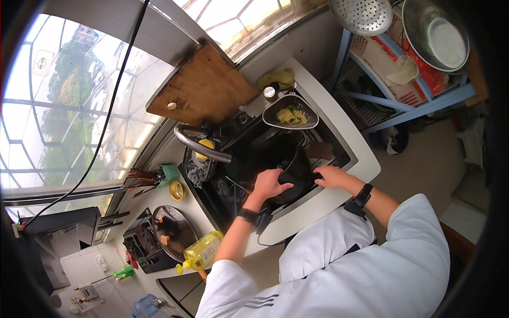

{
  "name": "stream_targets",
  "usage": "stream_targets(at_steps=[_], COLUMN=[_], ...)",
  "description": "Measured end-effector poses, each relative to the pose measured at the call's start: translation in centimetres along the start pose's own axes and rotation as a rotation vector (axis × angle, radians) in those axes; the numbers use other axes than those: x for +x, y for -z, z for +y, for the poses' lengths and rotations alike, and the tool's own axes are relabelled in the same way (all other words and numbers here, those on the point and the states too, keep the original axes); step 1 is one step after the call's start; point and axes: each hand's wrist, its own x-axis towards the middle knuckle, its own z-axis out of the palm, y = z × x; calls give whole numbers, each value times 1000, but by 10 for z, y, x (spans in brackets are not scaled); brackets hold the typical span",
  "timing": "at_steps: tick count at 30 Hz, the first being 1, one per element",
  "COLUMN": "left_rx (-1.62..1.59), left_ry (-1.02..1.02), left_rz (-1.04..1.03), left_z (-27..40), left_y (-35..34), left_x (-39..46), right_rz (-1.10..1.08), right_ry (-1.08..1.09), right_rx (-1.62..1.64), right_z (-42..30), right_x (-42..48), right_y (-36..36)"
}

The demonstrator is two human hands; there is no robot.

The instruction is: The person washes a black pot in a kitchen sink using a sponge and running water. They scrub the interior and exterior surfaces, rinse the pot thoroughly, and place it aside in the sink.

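A black pot (299, 175) stands tilted in the dark sink (222, 187), its inside dark and hard to make out. On its left side is my left hand (272, 185), thumb spread along the outer wall and fingers at the rim. My right hand (332, 177) grips a dark part at the pot's right side, likely a handle. Above the pot, a triangular strainer basket (268, 118) holds yellow and green food scraps. The curved metal faucet (203, 146) reaches over the sink from the left.
Left of the sink are steel wool (197, 175), a green holder with chopsticks (169, 175), a brass-coloured bowl (177, 190), a glass lid (175, 230) and a yellow detergent bottle (203, 250). A wooden cutting board (206, 87) leans behind. A blue rack (397, 104) with metal basins stands right.
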Motion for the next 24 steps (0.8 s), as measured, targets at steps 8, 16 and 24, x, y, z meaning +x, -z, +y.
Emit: stream_targets(at_steps=[8,16,24], left_rx=[158,228,66], left_ry=[44,114,94], left_rz=[44,62,450], left_z=[-18,-44,-52], left_y=[-39,-78,-60], left_x=[16,9,-49], right_rz=[167,236,227], right_ry=[49,81,31], right_rx=[76,58,37], right_z=[6,-2,11], right_x=[-8,-19,-35], right_y=[-5,-6,-2])
